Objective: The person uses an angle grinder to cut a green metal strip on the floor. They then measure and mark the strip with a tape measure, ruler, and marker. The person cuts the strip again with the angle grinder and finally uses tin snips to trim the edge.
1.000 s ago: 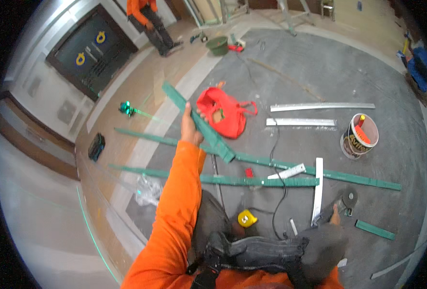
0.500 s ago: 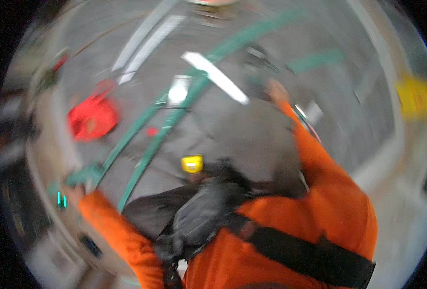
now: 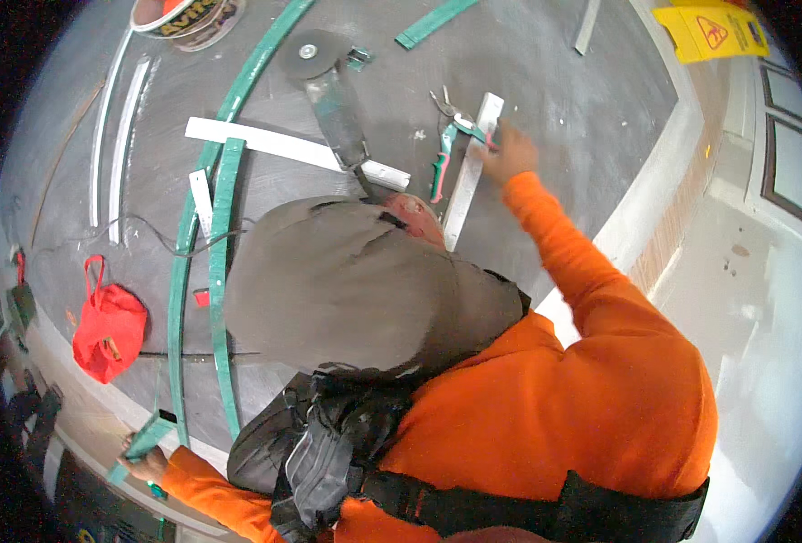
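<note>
My left hand (image 3: 150, 463), at the lower left, is closed around a short green square metal tube (image 3: 155, 433) whose open end shows. Out to the right, my right hand (image 3: 510, 150) has its fingers at the end of one handle of the snips (image 3: 463, 127), which have teal and pink handles spread apart. The snips lie partly across a short white metal strip (image 3: 470, 176) on the grey floor. An angle grinder (image 3: 330, 101) with a round disc lies left of them, its body end close to a longer white strip (image 3: 283, 143).
Long green tubes (image 3: 221, 299) run along the floor to my left, beside a red bag (image 3: 111, 330). A bucket (image 3: 173, 16) stands far left. Another green piece (image 3: 435, 23) lies ahead; a yellow floor sign (image 3: 711, 33) is far right. A cable (image 3: 161, 237) crosses the tubes.
The view has turned and sharpened. My right hand has gone from beside the grinder to the snips. My left hand still holds the green tube.
</note>
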Motion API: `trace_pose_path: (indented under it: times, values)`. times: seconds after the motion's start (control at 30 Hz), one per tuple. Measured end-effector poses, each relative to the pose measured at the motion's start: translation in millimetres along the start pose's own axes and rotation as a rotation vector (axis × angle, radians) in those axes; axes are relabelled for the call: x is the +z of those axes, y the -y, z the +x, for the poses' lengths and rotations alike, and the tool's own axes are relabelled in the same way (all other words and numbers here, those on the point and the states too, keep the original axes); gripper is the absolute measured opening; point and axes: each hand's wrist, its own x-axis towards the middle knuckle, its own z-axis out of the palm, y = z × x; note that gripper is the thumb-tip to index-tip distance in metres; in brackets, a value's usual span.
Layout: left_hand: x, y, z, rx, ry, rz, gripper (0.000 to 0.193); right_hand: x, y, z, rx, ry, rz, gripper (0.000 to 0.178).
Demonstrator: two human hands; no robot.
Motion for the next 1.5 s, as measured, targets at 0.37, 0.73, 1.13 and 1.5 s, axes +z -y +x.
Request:
trace_pose_path:
  times: [0.37, 0.73, 1.13, 1.5]
  values:
    - [275, 17, -70, 0.102, -0.146, -0.284, 0.03, 4, 55, -6, 0.082, 0.075, -0.284, 0.085]
    - [281, 6, -98, -0.094, 0.04, -0.798, 0.035, -5, -2, 34, 0.018, 0.332, -0.198, 0.072]
    - [324, -2, -94, -0.064, 0.352, -0.912, 0.041, -268, 244, 165, -0.353, 0.754, 1.248, 0.047]
    - [291, -19, -97, 0.132, -0.095, -0.918, 0.055, -282, 386, -66, -1.005, 1.378, 0.644, 0.033]
